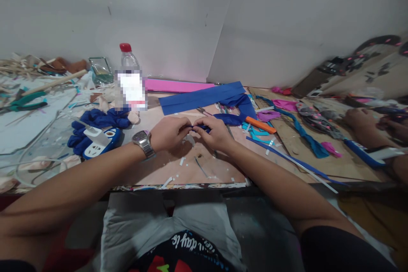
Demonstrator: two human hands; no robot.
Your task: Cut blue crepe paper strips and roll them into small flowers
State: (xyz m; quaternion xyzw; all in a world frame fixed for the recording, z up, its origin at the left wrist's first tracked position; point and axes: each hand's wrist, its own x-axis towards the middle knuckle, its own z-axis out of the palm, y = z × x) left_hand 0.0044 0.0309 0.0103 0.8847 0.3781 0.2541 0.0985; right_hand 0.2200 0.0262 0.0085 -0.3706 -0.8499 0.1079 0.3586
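My left hand (168, 132), with a metal watch (144, 142) on its wrist, and my right hand (214, 132) meet over the middle of the pinkish work board (165, 165). Both pinch a small dark blue piece (200, 127) between their fingertips. A strip of the same blue material runs from it toward the blue sheets (204, 97) lying behind my hands. A small pale scrap (190, 139) lies just under my fingers.
A water bottle (129, 77) stands behind my left hand. A blue and white power strip (101, 141) and blue cloth (95, 121) lie to the left, green pliers (27, 102) farther left. An orange cutter (260, 125), pink paper (178, 86) and coloured scraps lie right. Another person's hand (360, 120) rests at right.
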